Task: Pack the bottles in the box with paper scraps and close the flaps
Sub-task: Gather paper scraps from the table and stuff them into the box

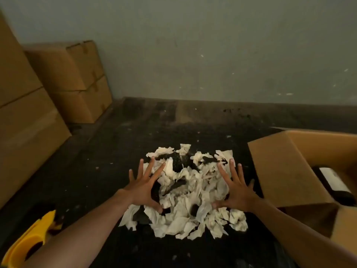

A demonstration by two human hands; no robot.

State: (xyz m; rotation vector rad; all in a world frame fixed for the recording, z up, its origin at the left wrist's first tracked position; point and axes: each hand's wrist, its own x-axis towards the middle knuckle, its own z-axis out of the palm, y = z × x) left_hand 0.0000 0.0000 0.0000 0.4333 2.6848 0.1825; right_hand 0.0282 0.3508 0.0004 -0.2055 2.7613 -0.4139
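Note:
A heap of crumpled white paper scraps (185, 198) lies on the dark floor in the middle. My left hand (144, 187) hovers over the heap's left side, fingers spread wide, holding nothing. My right hand (236, 190) is over the heap's right side, fingers also spread and empty. To the right stands an open cardboard box (286, 171) with its flaps up. Inside it lies a dark bottle with a white label (333, 183), only partly visible past the box wall.
A yellow tape dispenser (29, 240) lies at the bottom left beside my left forearm. Closed cardboard boxes (73, 80) are stacked along the left wall. A grey wall (212, 45) closes off the far side of the dark floor (96, 161).

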